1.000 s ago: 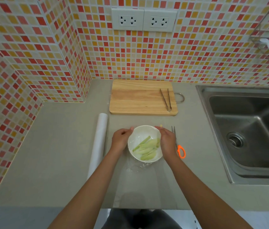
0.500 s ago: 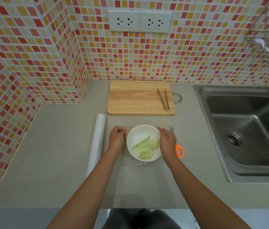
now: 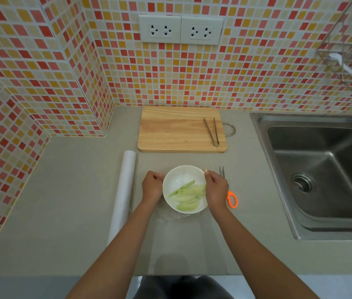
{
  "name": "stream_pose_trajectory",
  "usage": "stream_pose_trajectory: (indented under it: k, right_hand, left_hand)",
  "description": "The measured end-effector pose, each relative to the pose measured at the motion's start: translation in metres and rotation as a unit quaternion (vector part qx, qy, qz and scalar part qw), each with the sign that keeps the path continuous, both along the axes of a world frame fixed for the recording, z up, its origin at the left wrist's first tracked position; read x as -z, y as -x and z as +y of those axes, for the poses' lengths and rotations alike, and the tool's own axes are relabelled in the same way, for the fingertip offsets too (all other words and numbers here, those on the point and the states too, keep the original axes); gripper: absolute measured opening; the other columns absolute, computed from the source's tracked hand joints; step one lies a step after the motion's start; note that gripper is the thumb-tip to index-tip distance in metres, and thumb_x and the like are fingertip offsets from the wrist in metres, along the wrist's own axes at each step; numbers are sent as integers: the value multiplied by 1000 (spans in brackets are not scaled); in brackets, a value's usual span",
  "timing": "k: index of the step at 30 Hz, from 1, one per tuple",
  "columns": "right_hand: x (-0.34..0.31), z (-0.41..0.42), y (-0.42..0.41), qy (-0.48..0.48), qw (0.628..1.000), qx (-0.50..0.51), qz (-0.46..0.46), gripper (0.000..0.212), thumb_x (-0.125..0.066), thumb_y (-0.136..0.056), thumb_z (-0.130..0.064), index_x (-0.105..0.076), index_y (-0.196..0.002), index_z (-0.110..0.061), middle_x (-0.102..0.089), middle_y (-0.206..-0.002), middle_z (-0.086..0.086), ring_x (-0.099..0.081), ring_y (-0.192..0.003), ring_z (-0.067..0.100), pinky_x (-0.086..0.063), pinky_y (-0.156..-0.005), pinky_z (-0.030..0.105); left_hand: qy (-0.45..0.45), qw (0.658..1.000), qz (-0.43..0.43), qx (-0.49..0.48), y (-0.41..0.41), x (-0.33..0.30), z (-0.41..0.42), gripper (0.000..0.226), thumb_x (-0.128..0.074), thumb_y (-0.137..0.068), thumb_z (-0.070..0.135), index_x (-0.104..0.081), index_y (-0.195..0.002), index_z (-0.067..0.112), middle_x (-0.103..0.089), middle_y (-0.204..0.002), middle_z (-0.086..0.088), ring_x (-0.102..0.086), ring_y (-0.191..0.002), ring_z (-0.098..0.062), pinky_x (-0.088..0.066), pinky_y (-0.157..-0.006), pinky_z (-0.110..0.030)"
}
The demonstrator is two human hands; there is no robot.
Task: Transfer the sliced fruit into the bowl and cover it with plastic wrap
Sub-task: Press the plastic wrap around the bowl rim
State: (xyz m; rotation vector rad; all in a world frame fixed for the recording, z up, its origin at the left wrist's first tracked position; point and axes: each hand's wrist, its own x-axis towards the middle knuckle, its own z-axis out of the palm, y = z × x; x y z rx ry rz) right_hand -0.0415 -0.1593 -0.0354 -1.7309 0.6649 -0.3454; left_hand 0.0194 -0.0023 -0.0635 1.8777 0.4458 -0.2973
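Now we have the white bowl [image 3: 184,189] on the table [image 3: 62,201], standing on a sheet of clear plastic wrap [image 3: 170,217] that crinkles at its near edge. The sliced fruit [image 3: 189,196] already lies inside, pale green strips gathered toward the near right side, so the transfer looks done and the covering is what remains. Our left hand [image 3: 152,186] sits against the bowl's left rim with its fingers [image 3: 156,175] curled closed; our right hand [image 3: 216,188] is at the right rim, fingers [image 3: 207,172] pinched together. We judge both are gripping film edges to draw it up over the bowl, though the wrap is too transparent to confirm. The roll [image 3: 124,190] lies just left, parallel to our left arm, within easy reach. Orange-handled scissors [image 3: 230,194] rest partly under our right hand. Farther back, the tongs [image 3: 212,131] lie on the cutting board [image 3: 177,129], set aside, with the sink [image 3: 322,173] off right.
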Motion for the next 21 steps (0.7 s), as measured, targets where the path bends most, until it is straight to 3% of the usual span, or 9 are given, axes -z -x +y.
stream_pose_trajectory:
  k: [5,7,9,12,15,17,19,21]
  right_hand:
    - [0,1,0,3,1000,6,-5,33,-50,-93,-7,-48,-66,12,-36,-62,9,-31,-62,17,-25,-56,29]
    - [0,1,-1,6,1000,3,-6,33,-50,-93,-6,-47,-66,13,-35,-62,9,-30,-63,18,-24,-57,29]
    - [-1,1,-1,2,1000,0,-4,33,-50,-93,-6,-45,-65,11,-34,-63,10,-30,-63,18,-23,-58,29]
    - [-2,0,-1,4,1000,-3,-3,35,-50,-93,-6,-42,-62,8,-31,-63,10,-28,-63,19,-22,-58,30]
    - [-2,0,-1,3,1000,-2,-2,35,-51,-92,-7,-41,-61,8,-31,-62,10,-27,-63,19,-22,-57,30]
    - [-1,0,-1,-3,1000,-1,-3,35,-51,-93,-8,-43,-62,8,-32,-62,10,-28,-62,17,-23,-57,29]
    - [0,0,-1,-9,1000,0,2,35,-51,-93,-10,-46,-65,10,-34,-62,9,-31,-62,17,-25,-57,29]
    - [1,-1,-1,-13,1000,-1,0,35,-51,-93,-10,-47,-63,7,-34,-61,8,-31,-62,16,-26,-57,29]
  left_hand:
    - [16,997,-53,56,2,3,4,14,-52,-86,1,-58,-83,13,-63,-83,3,-57,-77,-14,-44,-65,-19]
    - [57,995,-48,62,0,3,8,16,-51,-92,5,-65,-98,10,-65,-89,0,-59,-80,-14,-45,-68,-22]
    - [120,992,-1,42,-3,3,11,28,-41,-100,10,-66,-110,4,-64,-79,-4,-55,-69,-17,-42,-60,-26]
    - [250,963,100,11,-6,-2,15,43,-30,-103,14,-69,-92,0,-61,-58,-4,-48,-53,-16,-36,-49,-26]
    - [312,935,168,-19,-10,-10,15,51,-26,-103,27,-60,-72,4,-43,-42,2,-35,-33,-9,-30,-36,-16]
    - [319,928,192,-23,-13,-15,14,65,-22,-102,46,-58,-66,6,-40,-37,4,-31,-28,-9,-25,-34,-14]
    - [282,942,180,15,-16,-20,13,76,-24,-96,63,-59,-55,11,-42,-36,4,-34,-28,-10,-27,-34,-16]
    - [201,965,152,76,-17,-22,9,64,-38,-93,63,-56,-55,15,-48,-42,3,-42,-34,-12,-30,-38,-21]
